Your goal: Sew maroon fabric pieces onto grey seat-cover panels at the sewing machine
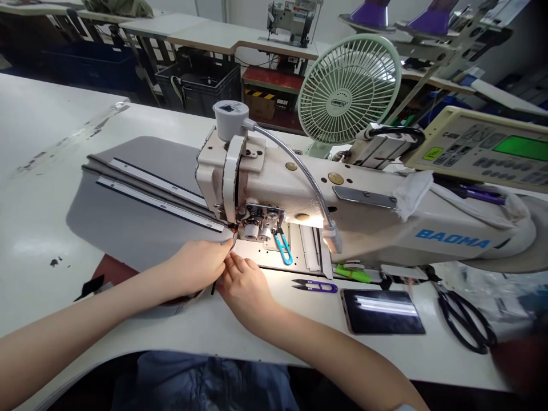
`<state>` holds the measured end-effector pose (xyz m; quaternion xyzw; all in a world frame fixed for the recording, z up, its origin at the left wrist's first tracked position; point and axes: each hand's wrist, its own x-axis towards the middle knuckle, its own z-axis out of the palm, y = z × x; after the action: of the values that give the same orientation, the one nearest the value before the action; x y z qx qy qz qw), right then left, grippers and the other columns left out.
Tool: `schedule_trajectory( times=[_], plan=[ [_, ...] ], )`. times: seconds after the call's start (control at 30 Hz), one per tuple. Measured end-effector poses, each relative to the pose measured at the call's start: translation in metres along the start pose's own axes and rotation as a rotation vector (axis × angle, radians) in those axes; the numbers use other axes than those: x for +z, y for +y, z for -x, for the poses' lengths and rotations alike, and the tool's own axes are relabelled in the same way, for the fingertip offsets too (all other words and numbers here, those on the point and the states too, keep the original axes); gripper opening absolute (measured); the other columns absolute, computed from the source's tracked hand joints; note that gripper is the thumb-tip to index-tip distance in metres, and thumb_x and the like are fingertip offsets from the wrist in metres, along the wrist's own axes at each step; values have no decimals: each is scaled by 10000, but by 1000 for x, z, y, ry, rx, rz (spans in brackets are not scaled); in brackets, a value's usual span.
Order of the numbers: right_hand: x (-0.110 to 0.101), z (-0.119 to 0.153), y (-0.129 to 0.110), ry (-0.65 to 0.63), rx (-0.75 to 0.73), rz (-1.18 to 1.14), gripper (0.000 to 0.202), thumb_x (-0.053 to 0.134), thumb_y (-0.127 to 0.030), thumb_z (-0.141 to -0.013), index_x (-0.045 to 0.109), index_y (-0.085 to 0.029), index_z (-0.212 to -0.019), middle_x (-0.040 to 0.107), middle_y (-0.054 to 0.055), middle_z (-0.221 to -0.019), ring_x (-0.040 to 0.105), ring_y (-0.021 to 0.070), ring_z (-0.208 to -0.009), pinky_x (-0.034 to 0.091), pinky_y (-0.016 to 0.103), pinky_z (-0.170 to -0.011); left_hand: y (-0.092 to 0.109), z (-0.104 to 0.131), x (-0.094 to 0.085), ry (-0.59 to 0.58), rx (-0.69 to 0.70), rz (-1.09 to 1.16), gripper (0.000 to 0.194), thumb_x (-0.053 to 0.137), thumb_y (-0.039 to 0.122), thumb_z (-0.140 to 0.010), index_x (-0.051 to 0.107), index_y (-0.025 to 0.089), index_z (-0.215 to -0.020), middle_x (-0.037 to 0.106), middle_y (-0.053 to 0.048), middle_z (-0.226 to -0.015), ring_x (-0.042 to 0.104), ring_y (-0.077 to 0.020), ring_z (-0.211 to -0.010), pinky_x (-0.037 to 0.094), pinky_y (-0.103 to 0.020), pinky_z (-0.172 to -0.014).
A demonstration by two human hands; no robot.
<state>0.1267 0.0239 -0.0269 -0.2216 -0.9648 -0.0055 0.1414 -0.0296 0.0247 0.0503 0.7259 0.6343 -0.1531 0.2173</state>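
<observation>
A grey panel (pixel 128 220) of sheet material lies left of a sewing machine (pixel 274 171), its near corner reaching the needle area. Two white strips with dark edges, a far strip (pixel 158 180) and a near strip (pixel 160 204), run along it towards the presser foot. My left hand (pixel 197 265) is closed, pinching the panel's edge just in front of the needle. Touching it, my right hand (pixel 246 291) has its fingers pressed together at the same edge. A short black strip end (pixel 213 288) pokes out beneath the fingers; what the right fingertips grip is mostly hidden.
Blue thread snips (pixel 283 248) lie on the machine bed. Purple snips (pixel 315 286), a phone (pixel 383 311) and black-handled scissors (pixel 464 319) rest to the right. A fan (pixel 349 91) stands behind the machine. Dark red material (pixel 115 271) lies under my left forearm.
</observation>
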Motion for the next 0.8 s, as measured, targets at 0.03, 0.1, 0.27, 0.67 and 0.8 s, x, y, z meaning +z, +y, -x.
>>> schedule_trajectory(
  times=[0.03,0.1,0.27,0.67,0.8],
  plan=[
    [-1,0,0,-10,7,-8,293,579,-238,-951,689,-26,-1121,669,230,-1231,601,287,-1190,519,386,-855,-1,-2,1,2,9,7,548,424,199,-908,419,154,-1455,725,-133,-1090,697,-300,-953,490,-363,-745],
    [-2,1,-1,-15,10,-15,295,563,-228,-958,673,-40,-1156,652,224,-1269,603,276,-1195,518,387,-868,-2,-4,1,7,21,17,538,437,195,-900,428,155,-1436,723,-132,-1079,695,-300,-944,485,-357,-732],
    [-5,3,-2,-1,30,-69,277,617,-270,-927,690,-51,-1081,707,189,-1168,623,272,-1153,518,369,-842,-2,2,-13,34,46,86,313,428,273,-917,572,198,-1185,723,-87,-951,681,-274,-851,450,-325,-668],
    [-5,-5,7,-33,126,-76,179,627,-222,-930,647,-143,-1089,632,97,-986,562,223,-891,480,359,-789,-8,-19,-14,137,39,132,203,354,109,-880,542,185,-871,681,-67,-840,632,-232,-786,373,-309,-637],
    [3,-3,11,-19,75,-65,158,520,-90,-951,654,-150,-891,635,83,-902,558,200,-831,473,345,-784,-16,-9,-15,163,135,239,121,483,242,-853,500,208,-738,619,-9,-735,559,-181,-648,351,-291,-576]
  ],
)
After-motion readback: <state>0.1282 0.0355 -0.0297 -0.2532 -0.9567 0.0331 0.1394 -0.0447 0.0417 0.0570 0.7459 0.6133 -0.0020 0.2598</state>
